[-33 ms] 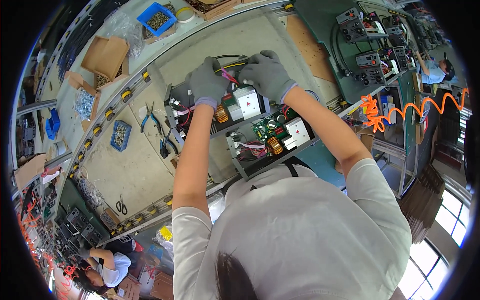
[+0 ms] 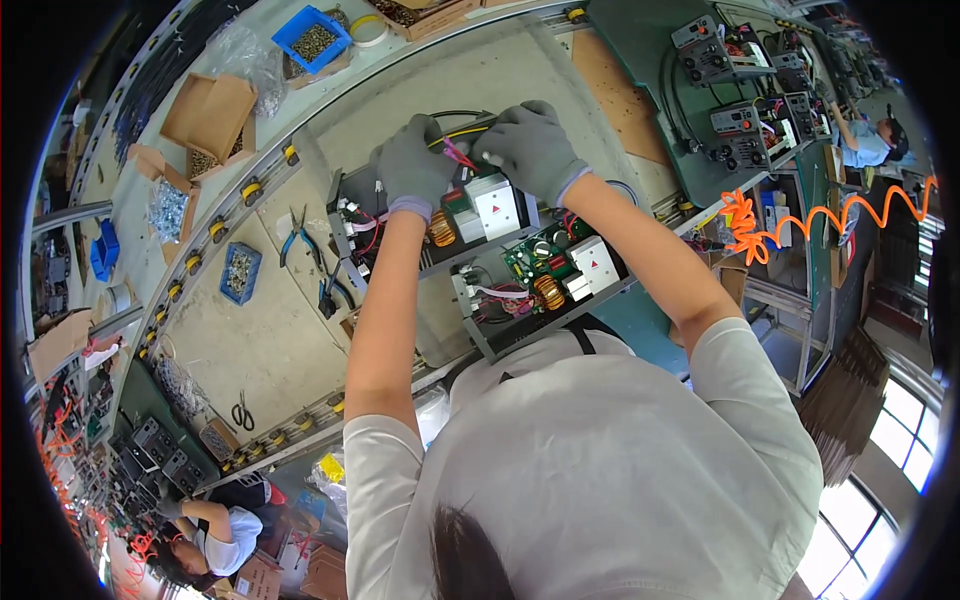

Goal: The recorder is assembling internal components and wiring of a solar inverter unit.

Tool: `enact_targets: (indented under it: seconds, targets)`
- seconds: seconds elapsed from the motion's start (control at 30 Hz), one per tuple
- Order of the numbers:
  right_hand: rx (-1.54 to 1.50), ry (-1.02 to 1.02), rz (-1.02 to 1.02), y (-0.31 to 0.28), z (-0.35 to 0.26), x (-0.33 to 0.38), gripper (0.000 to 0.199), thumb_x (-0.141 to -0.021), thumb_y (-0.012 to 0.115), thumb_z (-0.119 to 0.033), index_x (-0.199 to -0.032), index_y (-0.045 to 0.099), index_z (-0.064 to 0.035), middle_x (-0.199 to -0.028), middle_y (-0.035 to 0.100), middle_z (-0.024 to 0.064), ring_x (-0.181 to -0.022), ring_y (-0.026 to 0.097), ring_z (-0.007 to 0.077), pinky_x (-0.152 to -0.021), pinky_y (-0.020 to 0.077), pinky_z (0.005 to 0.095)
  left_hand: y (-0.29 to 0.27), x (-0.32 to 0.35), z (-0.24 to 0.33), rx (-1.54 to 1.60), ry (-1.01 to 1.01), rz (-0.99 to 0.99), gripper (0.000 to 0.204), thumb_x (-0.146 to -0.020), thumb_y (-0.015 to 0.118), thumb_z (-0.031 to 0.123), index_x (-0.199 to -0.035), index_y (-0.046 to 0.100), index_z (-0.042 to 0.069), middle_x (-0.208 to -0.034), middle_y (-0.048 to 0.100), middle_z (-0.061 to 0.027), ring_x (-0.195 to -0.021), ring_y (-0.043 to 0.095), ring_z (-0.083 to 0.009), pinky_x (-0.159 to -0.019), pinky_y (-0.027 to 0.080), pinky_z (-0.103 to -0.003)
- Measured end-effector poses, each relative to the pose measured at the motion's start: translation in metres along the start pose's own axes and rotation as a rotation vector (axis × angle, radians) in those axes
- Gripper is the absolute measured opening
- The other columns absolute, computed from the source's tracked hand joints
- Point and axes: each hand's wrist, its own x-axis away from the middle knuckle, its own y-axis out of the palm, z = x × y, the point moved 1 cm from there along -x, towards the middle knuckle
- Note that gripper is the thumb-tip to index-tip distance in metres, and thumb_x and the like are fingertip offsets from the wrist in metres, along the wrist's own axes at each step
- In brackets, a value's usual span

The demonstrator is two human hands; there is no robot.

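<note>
Nearest, a second open chassis point(image 2: 545, 285) with a green circuit board and copper coil is seen lying on the worktop point(image 2: 270, 340). Just beyond it, the open power unit point(image 2: 440, 215) is being worked on. The gloved left hand point(image 2: 415, 165) is rested on its top edge, fingers curled; what its grip encloses cannot be told. The gloved right hand point(image 2: 530, 150) is closed on the wire bundle point(image 2: 458, 150) between the hands. Further left, pliers point(image 2: 300, 235) and a blue parts bin point(image 2: 240, 272) are laid.
</note>
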Motion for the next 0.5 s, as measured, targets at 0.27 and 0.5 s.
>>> enact_targets:
  seconds: [0.27,0.5]
  targets:
    - [0.057,0.363,-0.087,0.009,-0.01,-0.029,0.024,-0.084,0.063,-0.021,-0.105,0.075,-0.0227,-0.092,0.074,-0.0001,-0.097,0.064,0.0212,-0.103,0.0388,0.0423,0.016,0.003,-0.019,0.098,0.326,0.214,0.028,-0.08,0.078,0.033,-0.107,0.075,0.026,-0.117,0.069,-0.005,-0.108,0.063,-0.032,-0.097,0.042,-0.044]
    - [0.069,0.35,-0.024,0.02,-0.01,-0.027,0.016,-0.084,0.068,-0.025,-0.097,0.077,-0.0223,-0.089,0.074,-0.0002,-0.096,0.064,0.0207,-0.1,0.0406,0.0425,0.022,0.003,-0.022,0.221,0.302,0.147,0.03,-0.077,0.075,0.025,-0.107,0.073,0.024,-0.117,0.066,-0.0041,-0.115,0.059,-0.0289,-0.103,0.035,-0.044]
